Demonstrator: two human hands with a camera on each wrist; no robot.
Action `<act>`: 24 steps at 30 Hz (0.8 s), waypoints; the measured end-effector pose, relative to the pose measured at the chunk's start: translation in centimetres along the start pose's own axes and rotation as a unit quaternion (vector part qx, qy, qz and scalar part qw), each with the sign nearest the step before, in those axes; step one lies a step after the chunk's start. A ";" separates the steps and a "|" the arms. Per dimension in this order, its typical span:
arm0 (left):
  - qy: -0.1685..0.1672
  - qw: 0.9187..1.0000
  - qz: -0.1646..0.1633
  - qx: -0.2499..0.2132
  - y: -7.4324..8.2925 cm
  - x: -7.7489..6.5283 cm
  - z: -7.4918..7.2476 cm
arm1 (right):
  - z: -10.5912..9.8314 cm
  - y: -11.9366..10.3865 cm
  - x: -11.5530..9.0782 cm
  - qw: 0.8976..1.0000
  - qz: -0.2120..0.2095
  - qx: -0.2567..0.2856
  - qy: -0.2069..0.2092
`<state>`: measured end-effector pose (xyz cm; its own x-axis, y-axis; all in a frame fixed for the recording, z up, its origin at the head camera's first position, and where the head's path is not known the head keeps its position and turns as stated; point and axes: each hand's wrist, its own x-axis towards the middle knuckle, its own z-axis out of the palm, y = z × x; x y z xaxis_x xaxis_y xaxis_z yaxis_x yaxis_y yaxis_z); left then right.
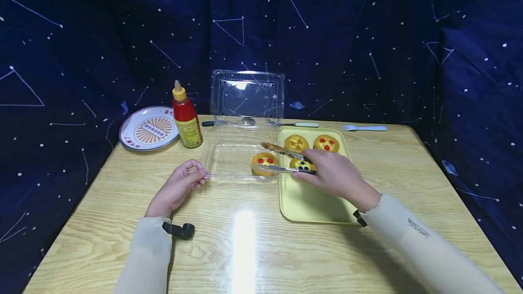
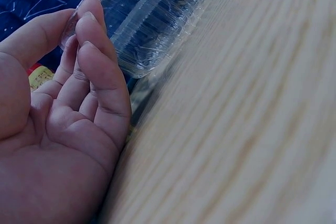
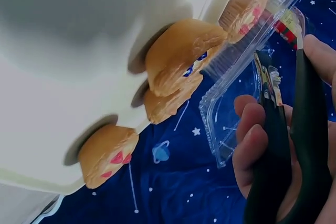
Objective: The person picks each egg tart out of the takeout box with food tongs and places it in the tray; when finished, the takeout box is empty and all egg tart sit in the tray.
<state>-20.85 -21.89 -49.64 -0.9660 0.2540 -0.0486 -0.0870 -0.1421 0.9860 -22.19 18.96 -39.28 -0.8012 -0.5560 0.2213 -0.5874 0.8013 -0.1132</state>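
In the head view my left hand (image 1: 180, 187) pinches the near left corner of a clear plastic clamshell box (image 1: 224, 162) between thumb and fingertips. The left wrist view shows the box's rim (image 2: 144, 59) at the fingertips. My right hand (image 1: 339, 173) holds metal tongs (image 1: 282, 169) with black handles (image 3: 310, 129). Their arms are spread apart above an egg tart (image 1: 264, 157) with red dots, which lies in the right part of the box. On the yellow tray (image 1: 298, 208) sit a plain-topped tart (image 1: 296, 141), a red-dotted tart (image 1: 327, 142) and a blue-dotted tart (image 1: 301, 164), partly behind the tongs.
The box's lid (image 1: 247, 94) stands raised at the back. To the left are a red sauce bottle (image 1: 186, 119) and a patterned plate (image 1: 139, 142). A blue fork (image 1: 367, 128) lies at the back right, and a pale green handle (image 1: 306, 124) behind the tray.
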 end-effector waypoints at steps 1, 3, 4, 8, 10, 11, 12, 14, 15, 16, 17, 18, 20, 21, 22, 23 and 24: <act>0.000 1.000 -0.001 0.002 0.0 0.0 0.0 | 0.0 -0.1 0.2 1.000 -0.003 -0.002 0.001; 0.002 1.000 -0.003 0.003 0.1 0.1 0.1 | 0.2 -0.4 0.5 1.000 -0.008 -0.010 0.002; 0.002 1.000 -0.004 0.005 0.1 0.1 0.1 | 0.2 -0.5 0.7 1.000 -0.010 -0.013 0.003; 0.005 1.000 -0.010 0.005 0.1 0.1 0.3 | 0.6 -1.0 1.2 0.999 -0.016 -0.039 0.000; 0.005 1.000 -0.011 0.003 0.1 0.1 0.3 | 0.8 -1.2 1.4 0.999 -0.017 -0.047 -0.002; 0.005 1.000 -0.011 0.002 0.1 0.0 0.4 | 1.0 -1.2 1.4 0.999 -0.017 -0.051 -0.003; 0.003 1.000 -0.010 0.001 0.1 0.0 0.4 | 1.1 -1.3 1.5 0.998 -0.017 -0.055 -0.003; 0.001 1.000 -0.009 0.001 0.1 0.0 0.4 | 1.4 -1.4 1.7 0.998 -0.015 -0.061 -0.006; 0.001 1.000 -0.008 0.002 0.1 0.0 0.4 | 1.5 -1.4 1.8 0.998 -0.014 -0.064 -0.009; 0.001 1.000 -0.008 0.003 0.1 0.0 0.4 | 1.6 -1.4 1.9 0.998 -0.013 -0.067 -0.012; 0.000 1.000 -0.008 0.004 0.1 0.1 0.4 | 1.7 -1.4 2.0 0.997 -0.012 -0.070 -0.015; 0.001 1.000 -0.008 0.004 0.1 0.1 0.4 | 1.8 -1.4 2.2 0.997 -0.012 -0.073 -0.017; 0.000 1.000 -0.008 0.005 0.1 0.1 0.3 | 1.8 -1.5 2.4 0.997 -0.010 -0.078 -0.024; 0.000 1.000 -0.007 0.004 0.1 0.1 0.3 | 1.9 -1.5 2.5 0.996 -0.009 -0.081 -0.027; -0.001 1.000 -0.006 0.002 0.0 0.1 0.2 | 1.9 -1.6 2.6 0.996 -0.007 -0.083 -0.030; -0.001 1.000 -0.006 0.002 0.0 0.1 0.2 | 1.9 -1.6 2.8 0.996 -0.006 -0.085 -0.032; 0.000 1.000 -0.006 0.001 0.0 0.1 0.2 | 1.9 -1.7 2.9 0.996 -0.003 -0.085 -0.034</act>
<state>-20.90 -21.71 -49.63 -0.9646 0.2566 -0.0608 -0.0985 -0.1367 0.9857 -23.73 15.56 -40.26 -0.8065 -0.5707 0.1548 -0.5696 0.8200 0.0557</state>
